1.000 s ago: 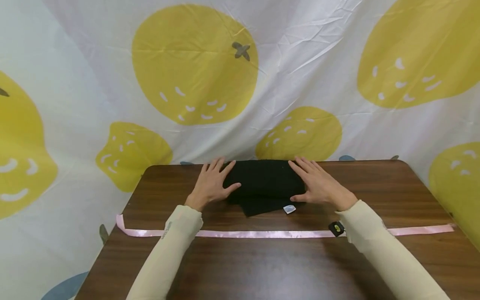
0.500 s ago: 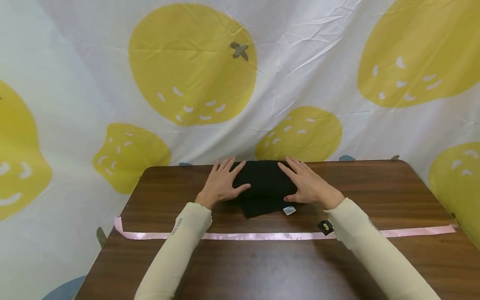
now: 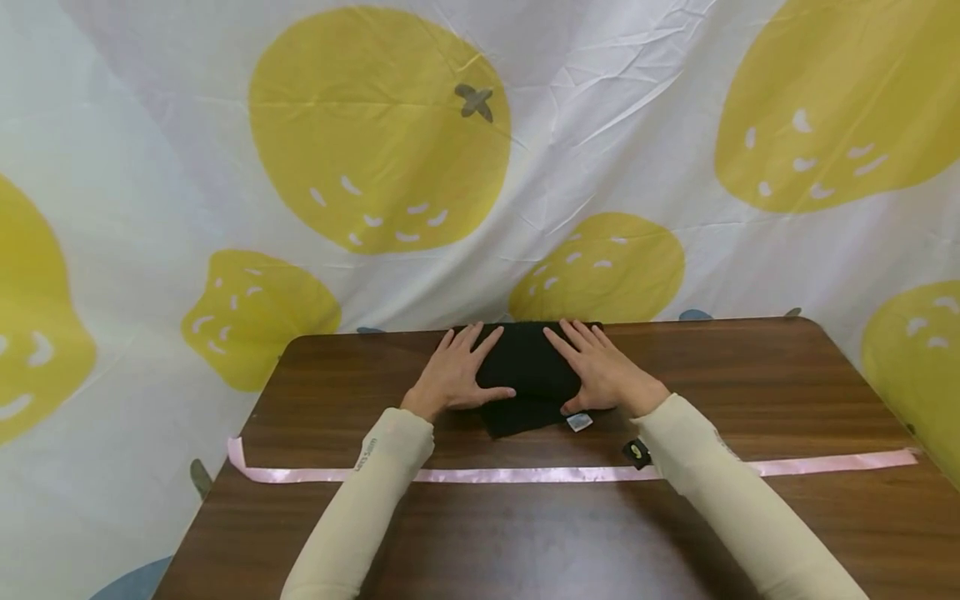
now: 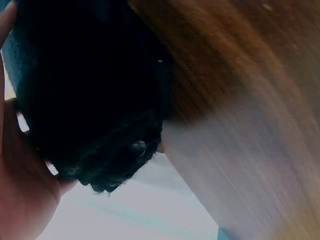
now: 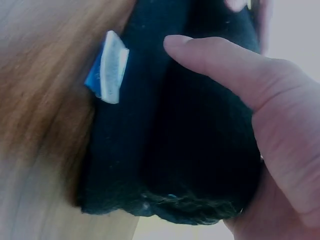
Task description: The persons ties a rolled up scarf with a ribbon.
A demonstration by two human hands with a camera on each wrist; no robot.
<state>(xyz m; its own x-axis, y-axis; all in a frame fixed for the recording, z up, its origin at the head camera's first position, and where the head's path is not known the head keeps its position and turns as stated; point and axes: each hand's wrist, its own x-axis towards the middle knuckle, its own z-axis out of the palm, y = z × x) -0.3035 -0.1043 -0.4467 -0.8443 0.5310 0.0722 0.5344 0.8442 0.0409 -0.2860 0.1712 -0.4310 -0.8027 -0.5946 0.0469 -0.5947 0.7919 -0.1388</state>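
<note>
A black cloth [image 3: 528, 362], rolled into a thick bundle, lies at the table's far edge, and a loose flap with a small white label [image 3: 579, 422] sticks out toward the front. My left hand [image 3: 457, 371] rests on its left part, fingers spread and straight, thumb along the front. On the right part my right hand [image 3: 603, 375] lies the same way. The left wrist view shows the frayed end of the bundle [image 4: 90, 90] beside the palm. In the right wrist view, the right thumb [image 5: 215, 57] lies across the roll above its layered end.
A pink ribbon [image 3: 525, 474] runs across the brown wooden table [image 3: 465, 533], its left end turned up at the edge. Behind stands a white curtain [image 3: 420, 287] with yellow fruit prints. A small black box [image 3: 637, 453] with a yellow-green mark sits at the right cuff.
Both hands have slid inward along the black cloth, the left one to the right and the right one to the left. The cloth stays at the far edge.
</note>
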